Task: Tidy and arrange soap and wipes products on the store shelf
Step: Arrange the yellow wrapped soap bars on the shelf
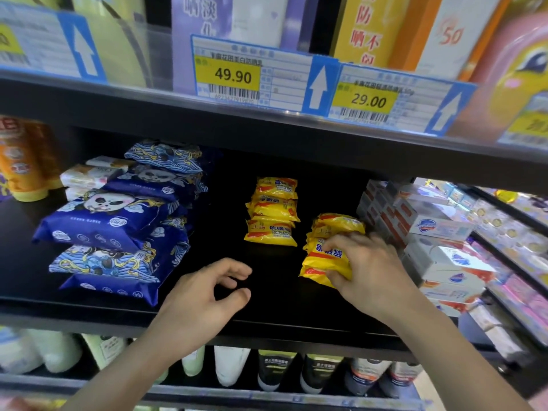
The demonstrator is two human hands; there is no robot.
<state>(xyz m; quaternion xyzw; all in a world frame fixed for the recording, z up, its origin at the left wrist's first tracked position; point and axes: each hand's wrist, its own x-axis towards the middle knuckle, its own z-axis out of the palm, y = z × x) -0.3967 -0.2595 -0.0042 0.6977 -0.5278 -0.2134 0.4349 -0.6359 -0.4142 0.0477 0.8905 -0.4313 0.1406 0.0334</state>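
Black shelf [275, 310]: a dark store shelf seen from above and in front, holding wipes at left, soap in the middle and right.
Right hand [366, 266]: fingers curled round the front yellow soap pack [324, 262], likely to square it with the packs behind.
Right soap stack [338, 225]: yellow packs piled behind the gripped one, touching the white boxes [439, 229] at right.
Left hand [207, 295]: hovers above the shelf front, fingers loosely curled, holding nothing, probably ready to steady or take the next pack.
Middle soap stack [271, 213]: three yellow packs set further back, apart from the right stack.
Wipes [115, 221]: blue panda packs in a sloping, untidy pile at left.
Open room: bare shelf lies between wipes and soap, and in front of the middle stack.
Edges: front lip is just under the left hand; the upper shelf with price tags [234, 75] hangs close overhead.
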